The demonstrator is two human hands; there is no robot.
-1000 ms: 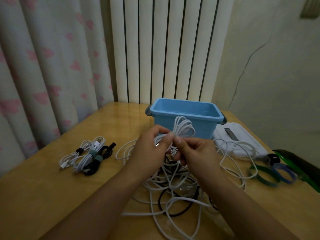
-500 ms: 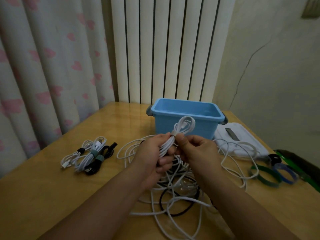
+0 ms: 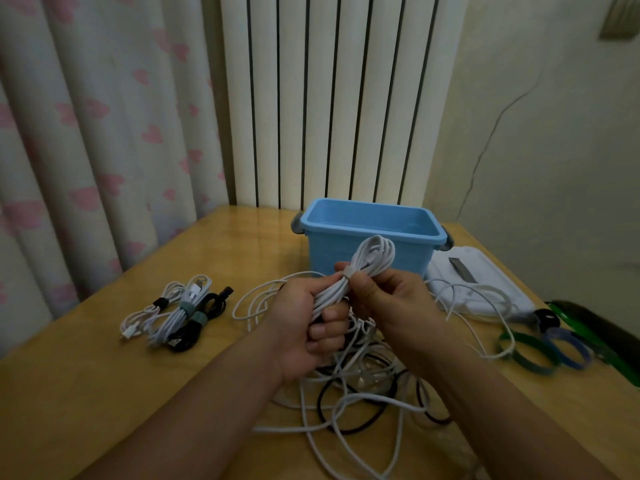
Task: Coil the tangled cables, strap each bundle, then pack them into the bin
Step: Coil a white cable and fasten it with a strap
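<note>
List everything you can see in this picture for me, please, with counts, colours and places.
coiled cable bundle: one, white, held above the table, pale strap around its middle
tangled cables: a pile, white and black, table centre
strapped bundles: three, two white and one black, table left
bin: one, blue, table rear
lid: one, white, right of bin
loose straps: several, green, blue, black, table right
table: one, wooden
left hand: grips the bundle
right hand: pinches the strap

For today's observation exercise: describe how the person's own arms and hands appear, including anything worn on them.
Both forearms are bare, with no sleeves in view. The left hand and the right hand wear no gloves; no rings, watch or wristband show. Short fingernails are visible.
</note>
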